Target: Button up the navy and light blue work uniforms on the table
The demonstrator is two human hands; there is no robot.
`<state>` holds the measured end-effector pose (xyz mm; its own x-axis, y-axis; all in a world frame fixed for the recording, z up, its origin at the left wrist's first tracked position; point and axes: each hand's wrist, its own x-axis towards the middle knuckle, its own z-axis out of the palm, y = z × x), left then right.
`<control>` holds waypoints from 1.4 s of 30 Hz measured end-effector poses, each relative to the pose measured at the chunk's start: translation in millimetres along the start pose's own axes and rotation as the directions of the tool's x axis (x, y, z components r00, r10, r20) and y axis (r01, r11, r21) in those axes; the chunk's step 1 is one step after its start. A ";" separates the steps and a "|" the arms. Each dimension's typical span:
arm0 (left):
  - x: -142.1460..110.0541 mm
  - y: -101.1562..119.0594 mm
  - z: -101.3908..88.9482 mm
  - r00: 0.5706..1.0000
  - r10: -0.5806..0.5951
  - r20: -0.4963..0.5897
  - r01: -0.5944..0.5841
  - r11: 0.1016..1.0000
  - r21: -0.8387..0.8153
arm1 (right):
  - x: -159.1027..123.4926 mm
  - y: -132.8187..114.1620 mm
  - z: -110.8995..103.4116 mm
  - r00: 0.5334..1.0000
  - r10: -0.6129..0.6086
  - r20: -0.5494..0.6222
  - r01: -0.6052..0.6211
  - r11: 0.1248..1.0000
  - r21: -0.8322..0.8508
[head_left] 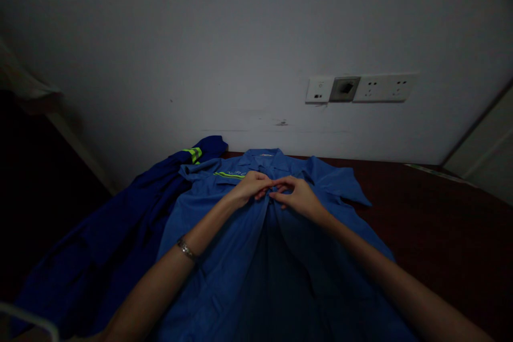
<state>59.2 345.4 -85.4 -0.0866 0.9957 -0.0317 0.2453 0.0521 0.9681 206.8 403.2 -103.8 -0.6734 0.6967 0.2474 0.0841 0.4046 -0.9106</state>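
Note:
A light blue work shirt point(224, 256) lies front-up on a dark brown table point(441, 224), its collar toward the wall. My left hand point(251, 186) and my right hand point(296, 195) meet at the upper chest, fingers pinched together on the shirt's front placket just below the collar. Below my hands the front opening gapes apart. A metal bracelet point(186, 249) circles my left wrist. A yellow-green reflective strip point(229, 175) crosses the shirt's left chest.
A darker blue garment point(112, 235) with a reflective band lies under and left of the shirt. Wall sockets point(360, 88) sit on the white wall behind. A dark gap runs along the left side. A white curved edge point(28, 318) shows bottom left.

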 end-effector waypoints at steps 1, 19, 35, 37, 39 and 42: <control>0.3 -0.5 0.8 1.000 0.000 -0.014 0.000 1.000 -0.014 | -0.7 1.0 1.7 0.999 -0.029 -0.037 0.027 0.999 -0.037; 0.1 4.4 -6.5 0.982 0.181 -0.044 -0.172 0.972 0.161 | 7.8 3.0 -9.4 0.992 0.124 -0.035 -0.114 0.969 0.217; 3.4 -2.5 -9.3 0.991 0.136 0.013 -0.136 0.985 0.105 | 10.8 0.9 -18.8 0.988 0.156 0.015 -0.155 0.960 0.235; 2.8 -0.6 -11.5 0.993 0.114 -0.024 -0.112 0.991 0.071 | 11.5 2.6 -19.9 0.990 0.143 0.010 -0.141 0.962 0.235; 2.3 0.0 -13.8 0.996 0.088 -0.020 -0.087 0.994 0.062 | 11.4 1.8 -20.3 0.988 0.156 -0.003 -0.150 0.955 0.258; 2.0 -1.0 -13.7 0.999 0.033 0.034 -0.036 0.997 0.070 | 9.9 -3.0 -19.6 0.979 0.204 -0.018 -0.189 0.933 0.307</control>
<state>45.6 346.2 -83.0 -0.0458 0.9989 -0.0076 0.3156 0.0217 0.9487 214.3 420.5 -92.1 -0.6285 0.7753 0.0622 -0.0196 0.0641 -0.9977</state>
